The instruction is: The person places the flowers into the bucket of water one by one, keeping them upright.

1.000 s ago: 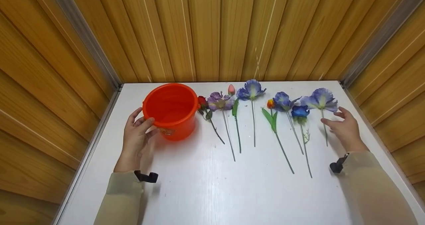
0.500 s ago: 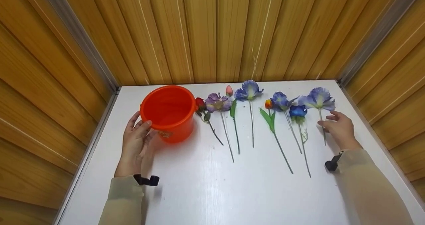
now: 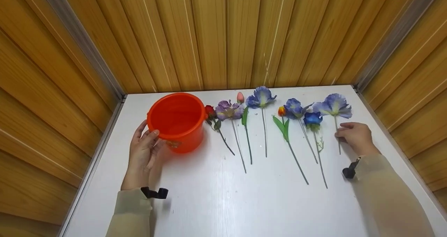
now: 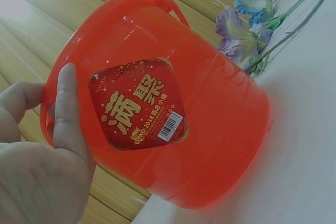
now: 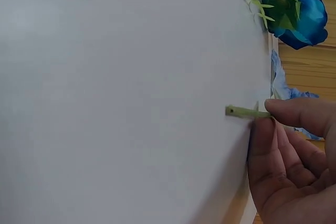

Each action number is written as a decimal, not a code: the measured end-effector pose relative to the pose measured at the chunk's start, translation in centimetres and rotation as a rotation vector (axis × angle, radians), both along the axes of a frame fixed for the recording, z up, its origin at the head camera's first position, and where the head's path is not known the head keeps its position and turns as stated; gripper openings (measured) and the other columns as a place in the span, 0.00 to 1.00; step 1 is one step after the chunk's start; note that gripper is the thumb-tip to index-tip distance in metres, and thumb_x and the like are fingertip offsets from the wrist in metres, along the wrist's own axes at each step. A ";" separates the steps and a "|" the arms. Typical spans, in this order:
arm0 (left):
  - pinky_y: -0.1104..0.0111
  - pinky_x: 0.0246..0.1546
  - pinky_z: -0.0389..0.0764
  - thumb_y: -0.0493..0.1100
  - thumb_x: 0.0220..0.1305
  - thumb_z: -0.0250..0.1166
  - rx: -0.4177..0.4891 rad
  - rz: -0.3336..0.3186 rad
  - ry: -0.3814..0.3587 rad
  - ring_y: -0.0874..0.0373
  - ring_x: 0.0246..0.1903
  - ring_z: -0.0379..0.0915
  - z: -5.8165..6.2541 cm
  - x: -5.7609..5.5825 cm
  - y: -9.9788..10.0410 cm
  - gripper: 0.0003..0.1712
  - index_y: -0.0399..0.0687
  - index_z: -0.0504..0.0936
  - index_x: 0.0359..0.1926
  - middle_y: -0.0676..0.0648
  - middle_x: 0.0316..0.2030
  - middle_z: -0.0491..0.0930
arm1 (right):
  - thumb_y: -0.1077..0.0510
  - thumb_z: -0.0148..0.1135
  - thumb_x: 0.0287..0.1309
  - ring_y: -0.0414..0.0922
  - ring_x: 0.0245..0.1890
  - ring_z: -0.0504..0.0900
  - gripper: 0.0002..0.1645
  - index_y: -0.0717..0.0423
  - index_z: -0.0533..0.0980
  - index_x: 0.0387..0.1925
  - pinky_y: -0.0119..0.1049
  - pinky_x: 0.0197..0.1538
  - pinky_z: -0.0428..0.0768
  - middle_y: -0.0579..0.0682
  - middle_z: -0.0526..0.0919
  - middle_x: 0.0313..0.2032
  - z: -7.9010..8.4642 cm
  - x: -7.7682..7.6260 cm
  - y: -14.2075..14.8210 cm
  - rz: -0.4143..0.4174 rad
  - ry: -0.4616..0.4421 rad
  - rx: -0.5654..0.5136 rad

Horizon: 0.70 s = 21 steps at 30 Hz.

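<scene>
At the left of the head view stands an orange-red plastic bucket (image 3: 191, 142), its mouth facing up. My left hand (image 3: 141, 153) grips it at the near left side of the rim. The left wrist view shows the thumb (image 4: 66, 103) along the outer wall beside a red diamond label (image 4: 139, 103). On the far right, my right hand (image 3: 358, 138) pinches the stem of a blue-violet artificial iris (image 3: 334, 105) between thumb and fingers. The cut end of that stem (image 5: 239, 112) sticks out past the fingertips in the right wrist view.
Several other artificial flowers lie in a row between the hands: a red rose (image 3: 210, 112), a purple iris (image 3: 229, 110), a pink bud (image 3: 240, 97), blue irises (image 3: 261, 98), an orange tulip (image 3: 281, 111) and a blue rose (image 3: 313, 119). Wood-patterned walls enclose the white table (image 3: 223, 202).
My right hand has come down and left onto the iris stem, and its fingers have closed on it. My left hand stays at the bucket rim. The head view has shifted slightly.
</scene>
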<state>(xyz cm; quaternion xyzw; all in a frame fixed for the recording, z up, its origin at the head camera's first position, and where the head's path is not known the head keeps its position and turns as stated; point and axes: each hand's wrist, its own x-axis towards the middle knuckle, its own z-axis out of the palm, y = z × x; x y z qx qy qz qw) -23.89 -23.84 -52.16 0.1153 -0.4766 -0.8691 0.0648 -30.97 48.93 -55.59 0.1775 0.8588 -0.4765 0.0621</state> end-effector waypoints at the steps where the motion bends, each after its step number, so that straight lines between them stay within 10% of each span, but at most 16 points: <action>1: 0.69 0.46 0.95 0.33 0.78 0.72 0.003 -0.001 0.001 0.56 0.50 0.92 -0.1 0.0 0.0 0.40 0.60 0.67 0.82 0.49 0.57 0.84 | 0.58 0.73 0.73 0.28 0.37 0.88 0.42 0.72 0.70 0.80 0.23 0.45 0.91 0.37 0.90 0.42 0.1 0.0 0.1 -0.002 -0.015 -0.011; 21: 0.70 0.41 0.95 0.30 0.77 0.71 0.025 0.029 -0.007 0.57 0.44 0.92 0.2 -0.1 0.1 0.38 0.56 0.71 0.81 0.48 0.53 0.85 | 0.65 0.69 0.74 0.32 0.41 0.85 0.40 0.66 0.68 0.82 0.29 0.49 0.90 0.29 0.87 0.37 1.9 0.4 0.0 -0.025 -0.133 -0.116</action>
